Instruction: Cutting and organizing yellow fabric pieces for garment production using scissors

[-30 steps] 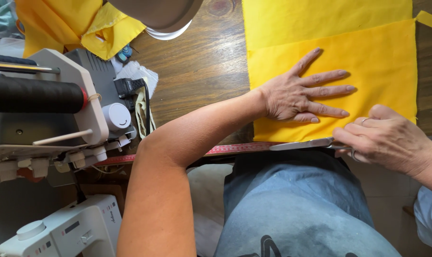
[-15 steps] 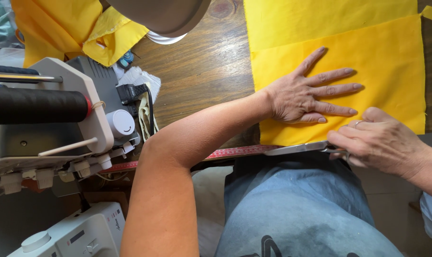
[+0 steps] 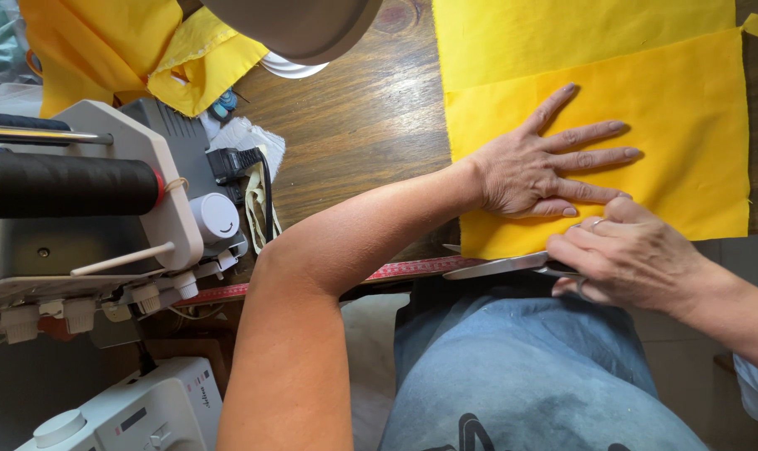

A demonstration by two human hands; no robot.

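Left hand [image 3: 533,171] lies flat, fingers spread, on yellow cloth [image 3: 679,167] near its front edge — right hand [image 3: 625,255] grips scissors [image 3: 500,266] there, bare desk [image 3: 354,125] leftward.

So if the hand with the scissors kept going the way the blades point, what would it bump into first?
The right hand aims the scissors leftward along the table's near edge. First in line is probably the left forearm crossing there, though depth is unclear, and the blades may pass beneath it along the red tape measure.

Yellow cloth [image 3: 663,125], black thread spool [image 3: 65,184]
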